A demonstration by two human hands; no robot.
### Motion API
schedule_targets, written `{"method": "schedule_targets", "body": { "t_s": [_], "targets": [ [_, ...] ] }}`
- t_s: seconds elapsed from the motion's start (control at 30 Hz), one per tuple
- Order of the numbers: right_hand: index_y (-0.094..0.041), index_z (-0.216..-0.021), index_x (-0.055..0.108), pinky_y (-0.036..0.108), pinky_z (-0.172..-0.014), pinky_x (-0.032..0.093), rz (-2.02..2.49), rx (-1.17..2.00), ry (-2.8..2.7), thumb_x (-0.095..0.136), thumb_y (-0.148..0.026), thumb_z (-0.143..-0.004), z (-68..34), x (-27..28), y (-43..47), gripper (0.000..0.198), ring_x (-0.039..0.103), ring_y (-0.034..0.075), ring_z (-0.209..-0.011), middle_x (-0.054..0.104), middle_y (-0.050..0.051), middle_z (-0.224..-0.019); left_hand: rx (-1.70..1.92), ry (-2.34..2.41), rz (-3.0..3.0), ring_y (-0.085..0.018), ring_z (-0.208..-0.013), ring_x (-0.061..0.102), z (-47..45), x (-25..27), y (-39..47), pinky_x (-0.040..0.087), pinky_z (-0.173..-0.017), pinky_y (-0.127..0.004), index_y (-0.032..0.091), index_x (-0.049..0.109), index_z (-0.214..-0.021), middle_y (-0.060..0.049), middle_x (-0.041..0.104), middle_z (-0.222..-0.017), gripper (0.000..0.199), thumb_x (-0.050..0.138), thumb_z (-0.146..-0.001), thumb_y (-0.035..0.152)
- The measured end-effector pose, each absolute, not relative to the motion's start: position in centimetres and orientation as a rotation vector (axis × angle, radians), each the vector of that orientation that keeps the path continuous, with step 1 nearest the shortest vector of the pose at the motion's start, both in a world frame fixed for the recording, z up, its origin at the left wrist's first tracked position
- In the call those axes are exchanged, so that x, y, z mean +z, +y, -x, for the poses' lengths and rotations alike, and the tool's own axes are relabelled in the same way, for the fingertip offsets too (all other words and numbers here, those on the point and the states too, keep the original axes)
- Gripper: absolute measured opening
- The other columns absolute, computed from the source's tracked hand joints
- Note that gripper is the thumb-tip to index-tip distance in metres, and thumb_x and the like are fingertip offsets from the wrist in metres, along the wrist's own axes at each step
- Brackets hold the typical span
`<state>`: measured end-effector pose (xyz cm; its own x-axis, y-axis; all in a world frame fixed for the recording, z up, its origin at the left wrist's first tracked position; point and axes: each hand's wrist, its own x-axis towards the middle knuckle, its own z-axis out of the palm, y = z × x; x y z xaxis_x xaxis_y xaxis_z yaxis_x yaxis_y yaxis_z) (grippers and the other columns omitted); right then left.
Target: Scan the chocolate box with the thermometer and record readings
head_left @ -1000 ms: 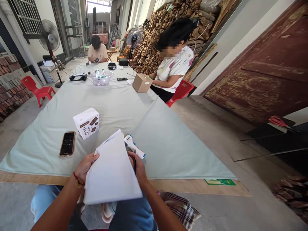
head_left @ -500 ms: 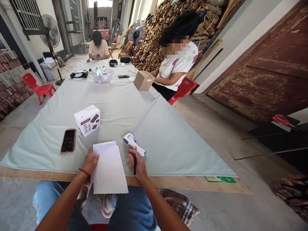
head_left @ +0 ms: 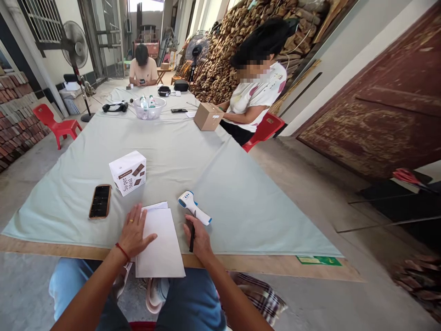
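White sheets of paper (head_left: 163, 243) lie at the near table edge, their lower part jutting past it. Across their left side rests my left hand (head_left: 136, 232), open and flat, thumb spread over the top sheet. My right hand (head_left: 198, 236), to the right of the sheets, is closed on a black pen (head_left: 192, 234) that stands roughly upright in the fingers. Just beyond that hand lies a white and blue infrared thermometer (head_left: 193, 207). A smartphone (head_left: 99, 201) and a white box (head_left: 129, 172) with brown print are to the left, beyond my left hand.
Farther along the cloth-covered table (head_left: 165, 142) stand a cardboard box (head_left: 208, 116) and a clear plastic bowl (head_left: 149, 110) holding bottles. One person (head_left: 258, 87) sits at the right side, another (head_left: 143, 69) at the far end. A red chair (head_left: 57, 124) stands left.
My left hand has let go of the left edge of the paper and now lies flat over it, fingers stretched out. My right hand still holds the pen.
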<state>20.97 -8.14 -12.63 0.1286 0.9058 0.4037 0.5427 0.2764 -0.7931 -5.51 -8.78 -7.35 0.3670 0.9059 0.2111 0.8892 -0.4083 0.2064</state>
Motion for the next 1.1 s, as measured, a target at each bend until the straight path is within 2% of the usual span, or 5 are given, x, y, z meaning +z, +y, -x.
{"method": "schedule_targets", "body": {
  "t_s": [0.4, 0.57, 0.7, 0.83, 1.1],
  "targets": [
    [-0.028, -0.123, 0.066, 0.037, -0.084, 0.042, 1.417, 0.013, -2.47, 0.039, -0.008, -0.089, -20.8, -9.5, -2.1, 0.048, 0.055, 0.026, -0.092, 0.066, 0.011, -0.096, 0.353, 1.585, -2.402, -0.037, -0.148, 0.017, 5.2, -9.3, -9.8, 0.014, -0.117, -0.059, 0.014, 0.036, -0.148, -0.02, 0.023, -0.158, 0.083, 0.056, -0.083, 0.062],
    [-0.029, -0.13, 0.06, 0.034, -0.083, 0.04, 1.343, -0.108, -2.48, 0.039, -0.007, -0.089, -20.7, -9.4, -1.9, 0.051, 0.056, 0.023, -0.096, 0.066, 0.009, -0.106, 0.874, 1.539, -1.955, -0.029, -0.131, 0.048, 8.0, -9.0, -7.2, 0.035, -0.112, -0.046, 0.017, 0.049, -0.136, -0.017, 0.052, -0.139, 0.062, 0.058, -0.085, 0.05],
    [-0.018, -0.13, 0.057, 0.04, -0.091, 0.039, 1.684, -0.202, -2.067, 0.05, -0.021, -0.088, -22.1, -10.1, -2.8, 0.043, 0.052, 0.03, -0.114, 0.059, 0.016, -0.127, 1.346, 1.765, -1.519, -0.032, -0.13, 0.046, 11.2, -6.5, -1.9, 0.037, -0.109, -0.046, 0.014, 0.042, -0.136, -0.019, 0.049, -0.135, 0.082, 0.078, -0.067, 0.041],
    [-0.009, -0.123, 0.059, 0.041, -0.08, 0.043, 2.074, -0.06, -1.873, 0.061, -0.034, -0.082, -23.6, -10.6, -2.3, 0.049, 0.057, 0.034, -0.101, 0.063, 0.023, -0.113, 1.428, 1.803, -1.263, -0.035, -0.137, 0.037, 11.9, -2.4, 3.3, 0.035, -0.11, -0.043, 0.013, 0.044, -0.127, -0.018, 0.05, -0.134, 0.095, 0.091, -0.045, 0.022],
    [-0.022, -0.099, 0.067, 0.033, -0.064, 0.044, 1.825, 0.561, -1.39, 0.057, -0.042, -0.076, -23.6, -8.4, -2.9, 0.032, 0.057, 0.022, -0.068, 0.066, 0.005, -0.077, 1.476, 1.673, -1.121, -0.023, -0.1, 0.063, 10.7, 0.7, 5.7, 0.052, -0.089, -0.039, 0.017, 0.051, -0.107, -0.008, 0.066, -0.106, 0.069, 0.09, -0.051, 0.022]
  ]
}}
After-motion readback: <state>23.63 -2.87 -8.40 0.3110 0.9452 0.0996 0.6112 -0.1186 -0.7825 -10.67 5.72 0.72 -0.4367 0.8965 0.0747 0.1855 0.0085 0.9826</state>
